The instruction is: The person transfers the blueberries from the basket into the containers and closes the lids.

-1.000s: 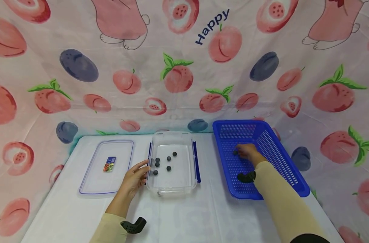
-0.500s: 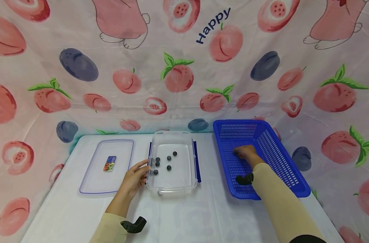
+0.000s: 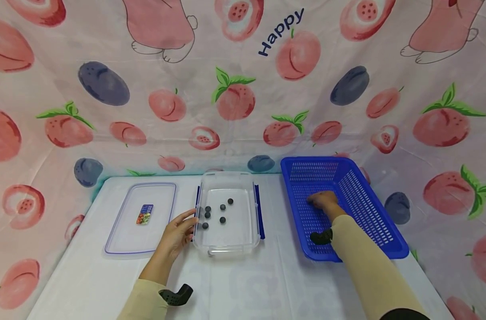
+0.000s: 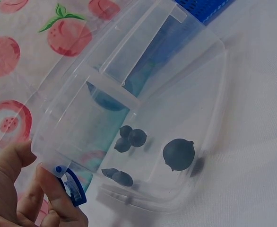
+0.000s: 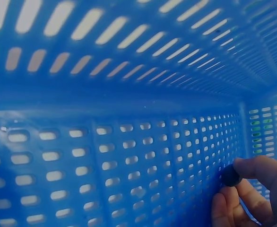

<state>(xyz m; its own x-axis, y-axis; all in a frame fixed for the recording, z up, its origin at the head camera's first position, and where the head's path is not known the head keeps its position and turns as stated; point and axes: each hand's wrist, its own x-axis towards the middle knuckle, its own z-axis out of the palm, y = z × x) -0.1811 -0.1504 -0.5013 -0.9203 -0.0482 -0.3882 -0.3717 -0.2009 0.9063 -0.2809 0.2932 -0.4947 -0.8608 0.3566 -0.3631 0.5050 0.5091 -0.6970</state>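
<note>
A clear plastic box with blue side clips stands mid-table, several small dark blueberries lying apart on its floor. At its left side is my left hand, fingertips touching the outer wall and rim; the left wrist view shows them beside a blue clip. My right hand reaches down inside the blue perforated basket. In the right wrist view, thumb and fingers pinch one blueberry close to the basket floor. The head view hides that berry behind the hand.
A clear lid with a blue rim and a small colored label lies flat to the left of the box. Behind the white-covered table hangs a fruit-print cloth. The basket's high walls surround my right hand.
A second ago a dark berry showed at my right fingertips; the hand has since shifted slightly left and covers it. The left hand and box have stayed put.
</note>
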